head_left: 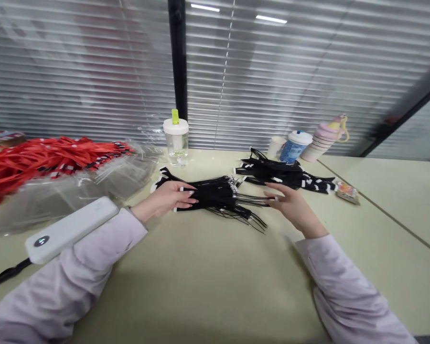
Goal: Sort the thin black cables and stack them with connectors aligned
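A bundle of black straps with white tabs and thin cord ends lies in front of me on the table. My left hand is closed on the bundle's left end, thumb on top. At the other end, my right hand has its fingertips pinched around the thin black cords that stretch out to the right. Some loose cord ends hang below, between the hands. Behind my right hand lies a second pile of black straps with white tabs.
Red lanyards lie on clear plastic bags at the left, near a white power bank with a cable. Along the blinds stand a clear cup, a paper cup, a blue cup and a pink bottle. A small packet lies right.
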A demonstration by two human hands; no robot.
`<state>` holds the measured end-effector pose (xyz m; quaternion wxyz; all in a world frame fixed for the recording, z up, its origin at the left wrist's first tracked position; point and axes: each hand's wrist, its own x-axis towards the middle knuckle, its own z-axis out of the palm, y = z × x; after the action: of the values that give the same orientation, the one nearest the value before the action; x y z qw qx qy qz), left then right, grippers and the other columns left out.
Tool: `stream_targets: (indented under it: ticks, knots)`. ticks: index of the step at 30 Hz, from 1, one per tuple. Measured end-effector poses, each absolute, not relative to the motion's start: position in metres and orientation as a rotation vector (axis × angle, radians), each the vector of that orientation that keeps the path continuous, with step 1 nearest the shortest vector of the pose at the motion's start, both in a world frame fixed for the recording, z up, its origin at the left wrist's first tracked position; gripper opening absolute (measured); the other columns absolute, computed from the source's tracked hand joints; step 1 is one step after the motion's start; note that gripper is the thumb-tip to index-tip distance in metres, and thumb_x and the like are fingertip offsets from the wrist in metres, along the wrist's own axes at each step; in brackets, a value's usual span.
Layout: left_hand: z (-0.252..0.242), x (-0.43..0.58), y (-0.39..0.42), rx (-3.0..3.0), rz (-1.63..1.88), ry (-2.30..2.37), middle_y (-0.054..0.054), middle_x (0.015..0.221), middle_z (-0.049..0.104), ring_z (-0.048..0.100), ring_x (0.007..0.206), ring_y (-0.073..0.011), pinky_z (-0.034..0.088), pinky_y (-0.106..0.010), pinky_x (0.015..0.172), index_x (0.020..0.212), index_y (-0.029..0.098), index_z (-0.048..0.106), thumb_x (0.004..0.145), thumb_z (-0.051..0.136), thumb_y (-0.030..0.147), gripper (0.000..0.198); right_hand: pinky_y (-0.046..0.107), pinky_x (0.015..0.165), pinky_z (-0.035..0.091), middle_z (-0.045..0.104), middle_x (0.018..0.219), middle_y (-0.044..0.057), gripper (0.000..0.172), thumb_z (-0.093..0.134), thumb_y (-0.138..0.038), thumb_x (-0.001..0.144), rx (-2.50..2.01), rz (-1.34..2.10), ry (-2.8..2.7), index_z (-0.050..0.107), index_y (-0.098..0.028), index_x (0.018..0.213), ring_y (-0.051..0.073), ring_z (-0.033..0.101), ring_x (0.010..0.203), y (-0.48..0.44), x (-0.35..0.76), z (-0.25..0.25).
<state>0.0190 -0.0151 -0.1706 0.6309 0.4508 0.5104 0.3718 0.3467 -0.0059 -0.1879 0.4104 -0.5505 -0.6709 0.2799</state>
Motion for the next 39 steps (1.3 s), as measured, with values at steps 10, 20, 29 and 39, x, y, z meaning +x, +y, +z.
stream_targets:
  ticks: [10, 20, 29, 39]
  knots:
    - [-0.169, 0.033, -0.027, 0.911, 0.997, 1.112, -0.007, 0.090, 0.065, 0.065, 0.083, -0.0176, 0.051, -0.030, 0.080, 0.093, 0.012, 0.054, 0.073, 0.062, 0.011, 0.022, 0.046, 0.098, 0.031, 0.046, 0.120, 0.011, 0.041, 0.058, -0.017, 0.065, -1.293, 0.298, -1.428, 0.058, -0.017, 0.106, 0.026, 0.044, 0.111, -0.025, 0.333, -0.166]
    - [-0.173, 0.034, -0.030, 0.882, 1.024, 1.022, -0.009, 0.094, 0.065, 0.064, 0.087, -0.0182, 0.047, -0.033, 0.088, 0.093, 0.010, 0.056, 0.071, 0.064, 0.010, 0.023, 0.039, 0.086, 0.043, 0.047, 0.061, -0.004, 0.034, 0.055, -0.033, 0.071, -0.839, 1.098, -1.273, 0.055, -0.032, 0.105, 0.010, 0.053, 0.068, -0.034, 0.332, -0.143]
    - [-0.167, 0.031, -0.028, 0.895, 1.016, 0.961, -0.007, 0.094, 0.065, 0.065, 0.082, -0.0165, 0.049, -0.031, 0.084, 0.094, 0.011, 0.057, 0.065, 0.069, 0.009, 0.032, 0.027, 0.051, 0.035, 0.060, 0.086, -0.002, 0.027, 0.050, -0.032, 0.074, -0.797, 1.248, -1.181, 0.056, -0.034, 0.100, 0.006, 0.029, 0.044, -0.038, 0.321, -0.152]
    - [-0.161, 0.029, -0.026, 0.794, 1.183, 0.822, -0.002, 0.082, 0.065, 0.063, 0.082, -0.0101, 0.046, -0.027, 0.087, 0.090, 0.015, 0.056, 0.079, 0.052, 0.009, 0.013, 0.020, 0.037, 0.022, 0.053, 0.068, -0.002, 0.033, 0.057, -0.033, 0.070, -1.027, 1.336, -1.151, 0.051, -0.025, 0.101, 0.003, 0.020, 0.038, -0.023, 0.312, -0.181]
